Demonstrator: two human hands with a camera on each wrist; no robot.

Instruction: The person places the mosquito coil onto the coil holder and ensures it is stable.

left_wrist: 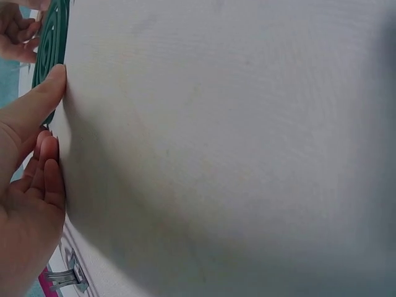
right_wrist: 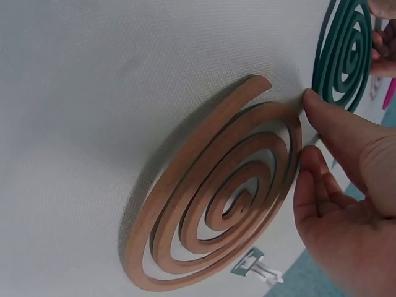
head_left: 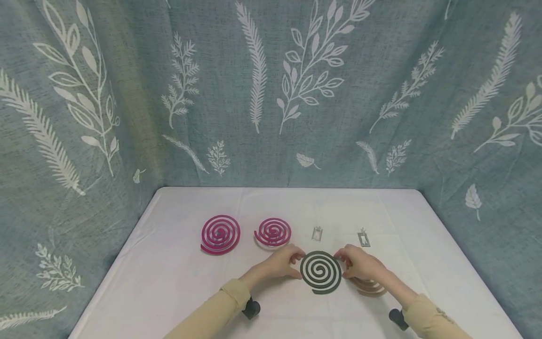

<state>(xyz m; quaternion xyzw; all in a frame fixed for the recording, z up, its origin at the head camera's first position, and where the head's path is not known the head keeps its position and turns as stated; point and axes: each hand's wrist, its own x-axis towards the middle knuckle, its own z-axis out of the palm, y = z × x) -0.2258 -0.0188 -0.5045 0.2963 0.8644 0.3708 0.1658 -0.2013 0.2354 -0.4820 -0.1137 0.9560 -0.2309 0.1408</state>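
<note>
A dark green mosquito coil [head_left: 320, 272] is between my two hands at the front middle of the table. My left hand [head_left: 277, 263] holds its left edge, with the thumb on the rim in the left wrist view. At the opposite edge, my right hand [head_left: 360, 263] holds the coil with thumb and fingertips. Beneath the right hand lies a brown mosquito coil [right_wrist: 167, 192], partly hidden in the head view. Whether the green coil touches the table I cannot tell.
Two magenta mosquito coils [head_left: 220, 235] [head_left: 273, 232] sit towards the back left, at least one over a metal stand [left_wrist: 71, 275]. Two small metal stands [head_left: 317, 233] [head_left: 363, 238] lie on the white table [head_left: 169, 282] behind my hands. A patterned curtain [head_left: 288, 155] surrounds the table.
</note>
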